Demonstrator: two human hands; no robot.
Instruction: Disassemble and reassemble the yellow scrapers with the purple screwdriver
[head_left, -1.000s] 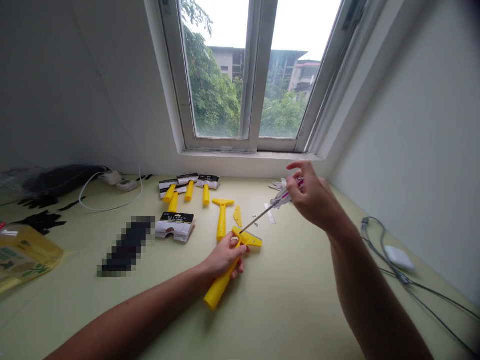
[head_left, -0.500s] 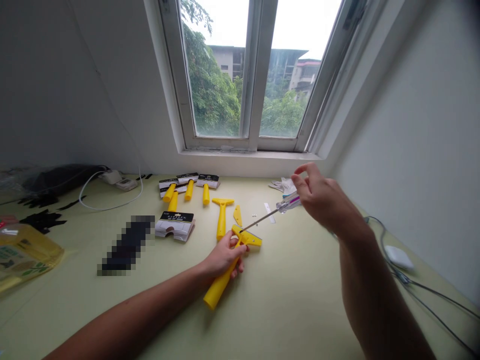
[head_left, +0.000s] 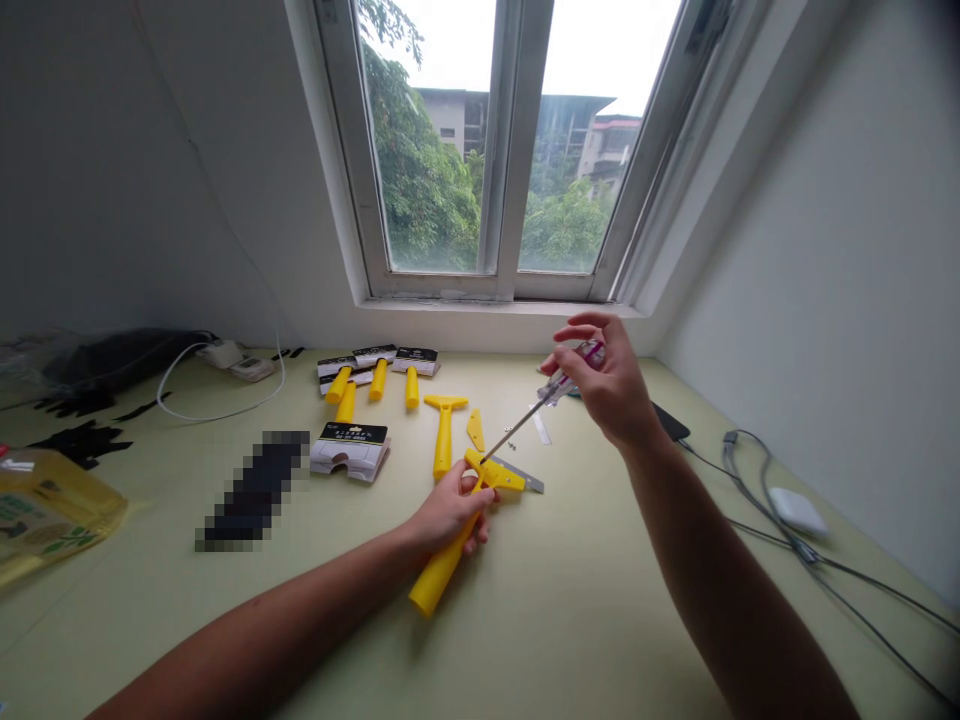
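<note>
My left hand [head_left: 452, 510] is wrapped round the yellow scraper [head_left: 439, 573] just below its head, with the handle's end pointing toward me. A metal blade [head_left: 531, 482] sticks out at the right of the scraper's head. My right hand [head_left: 606, 375] grips the clear and purple handle of a screwdriver [head_left: 555, 385], and the shaft slants down to the left with its tip at the scraper's head. Just behind lie a second yellow scraper [head_left: 443, 440], a loose yellow piece [head_left: 475, 430], small metal bits [head_left: 511, 445] and a pale strip [head_left: 540, 425].
Several yellow-handled scrapers with card sleeves [head_left: 379, 380] lie at the back, a loose card sleeve [head_left: 350, 452] nearer. A blurred dark object [head_left: 255, 490] and a yellow bottle [head_left: 52, 505] are left. Grey cables [head_left: 802, 550] and a white case [head_left: 797, 511] are right.
My right hand has moved left and its fingers have shifted round the screwdriver's handle, whose shaft is now steeper. The blade now sticks out farther right from the scraper's head.
</note>
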